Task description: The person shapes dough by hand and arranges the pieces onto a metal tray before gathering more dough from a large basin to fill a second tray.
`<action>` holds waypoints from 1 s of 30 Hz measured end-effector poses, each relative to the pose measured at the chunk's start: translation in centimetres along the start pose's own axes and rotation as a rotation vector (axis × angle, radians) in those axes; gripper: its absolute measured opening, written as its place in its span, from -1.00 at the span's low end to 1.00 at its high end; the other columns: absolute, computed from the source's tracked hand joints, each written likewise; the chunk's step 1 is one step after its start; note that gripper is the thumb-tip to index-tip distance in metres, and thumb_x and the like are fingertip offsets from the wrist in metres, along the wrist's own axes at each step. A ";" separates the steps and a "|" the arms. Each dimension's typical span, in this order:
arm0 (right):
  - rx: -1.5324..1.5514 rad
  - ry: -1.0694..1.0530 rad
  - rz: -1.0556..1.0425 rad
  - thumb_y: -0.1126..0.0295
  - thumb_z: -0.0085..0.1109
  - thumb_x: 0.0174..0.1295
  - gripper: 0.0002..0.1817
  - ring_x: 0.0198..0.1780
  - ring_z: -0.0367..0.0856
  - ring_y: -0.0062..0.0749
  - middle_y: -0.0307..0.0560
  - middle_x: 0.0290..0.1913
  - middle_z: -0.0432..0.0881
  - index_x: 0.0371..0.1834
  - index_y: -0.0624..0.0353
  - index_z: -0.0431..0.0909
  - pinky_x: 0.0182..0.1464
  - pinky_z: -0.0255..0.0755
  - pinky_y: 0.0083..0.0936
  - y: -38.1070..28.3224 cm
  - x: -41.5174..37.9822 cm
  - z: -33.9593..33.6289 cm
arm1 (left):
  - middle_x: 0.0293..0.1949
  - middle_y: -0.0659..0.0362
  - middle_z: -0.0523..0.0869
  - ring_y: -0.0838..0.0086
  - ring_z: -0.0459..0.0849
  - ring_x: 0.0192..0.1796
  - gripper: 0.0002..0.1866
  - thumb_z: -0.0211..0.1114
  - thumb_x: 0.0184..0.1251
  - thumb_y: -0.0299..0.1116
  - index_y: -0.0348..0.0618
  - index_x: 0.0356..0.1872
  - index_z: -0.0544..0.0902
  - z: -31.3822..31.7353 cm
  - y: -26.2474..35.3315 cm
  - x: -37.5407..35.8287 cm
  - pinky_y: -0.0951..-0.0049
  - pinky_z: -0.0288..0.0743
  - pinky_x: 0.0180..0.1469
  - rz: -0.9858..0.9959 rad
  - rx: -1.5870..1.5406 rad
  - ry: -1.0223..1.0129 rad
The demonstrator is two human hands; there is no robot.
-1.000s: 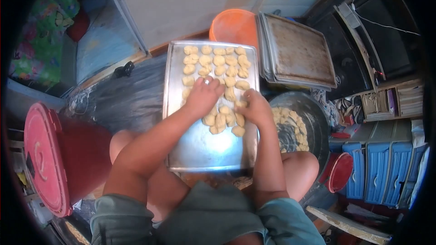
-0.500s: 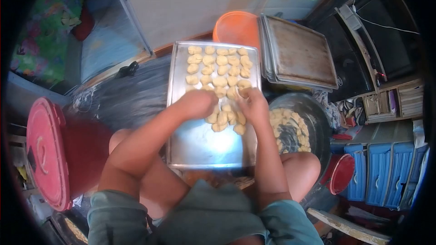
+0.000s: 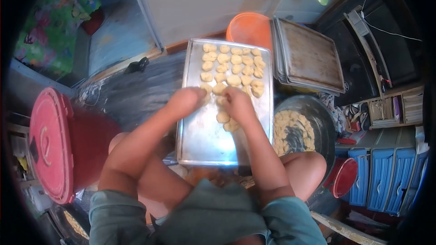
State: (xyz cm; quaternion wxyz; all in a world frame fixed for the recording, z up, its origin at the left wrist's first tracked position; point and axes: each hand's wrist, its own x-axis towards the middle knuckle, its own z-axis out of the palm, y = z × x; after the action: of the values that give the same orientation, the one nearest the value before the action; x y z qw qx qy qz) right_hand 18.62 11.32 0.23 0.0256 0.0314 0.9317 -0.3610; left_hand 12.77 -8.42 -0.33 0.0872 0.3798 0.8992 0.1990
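A metal baking tray [image 3: 200, 145] lies in front of my knees, its far part covered with rows of pale yellow dough pieces [image 3: 234, 80]. At the left of the nearest row, the fingertips of my left hand [image 3: 187, 101] are closed against a dough piece [image 3: 207, 89]. My right hand [image 3: 238, 103] is pinched on another dough piece in the middle of the tray; the fingers partly hide it. Just below it, a few dough pieces [image 3: 223, 117] lie bunched together, partly covered by my right hand and forearm.
To the right stands a dark basin [image 3: 324, 127] with more dough pieces. Behind it leans a stack of baking trays [image 3: 311, 54], beside an orange bucket [image 3: 247, 27]. A red lidded bin [image 3: 50, 145] is at my left, and blue drawers [image 3: 386, 177] stand at the right.
My right hand has moved left and inward over the bunched dough pieces. Fewer pieces lie in the bunch, and the nearest row has changed. The view has shifted slightly.
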 end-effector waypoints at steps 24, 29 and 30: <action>-0.037 -0.068 -0.021 0.30 0.37 -0.05 -0.63 -0.16 0.57 -0.01 0.04 -0.19 0.63 -0.14 0.14 0.60 -0.05 0.44 -0.25 1.8 -3.5 -3.9 | -0.11 0.21 0.60 0.35 0.51 0.01 -0.74 0.24 0.08 -0.39 -0.05 -0.15 0.67 2.8 3.9 2.5 0.32 0.31 0.08 0.387 0.127 0.269; -0.054 -0.066 -0.123 0.37 0.35 -0.09 -0.69 -0.07 0.53 -0.09 -0.06 -0.18 0.62 -0.21 0.10 0.62 0.04 0.31 -0.27 2.3 -4.1 -3.7 | -0.18 0.22 0.59 0.34 0.52 -0.02 -0.75 0.25 0.05 -0.37 -0.05 -0.18 0.65 3.9 3.8 4.1 0.31 0.32 0.04 0.397 0.155 0.145; 0.082 -0.003 -0.074 0.40 0.33 -0.08 -0.70 -0.07 0.53 -0.09 -0.07 -0.18 0.62 -0.20 0.08 0.62 0.03 0.32 -0.26 2.6 -4.1 -3.7 | -0.19 0.22 0.59 0.33 0.52 -0.03 -0.75 0.25 0.05 -0.37 -0.05 -0.19 0.65 3.7 3.9 4.2 0.30 0.32 0.03 0.406 0.151 0.142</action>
State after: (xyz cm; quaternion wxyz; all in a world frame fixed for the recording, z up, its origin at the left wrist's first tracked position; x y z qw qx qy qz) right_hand 22.79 15.59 1.55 0.0125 -0.0026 0.9167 -0.3995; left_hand 13.50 -1.88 -2.11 -0.0466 0.5436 0.8205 0.1708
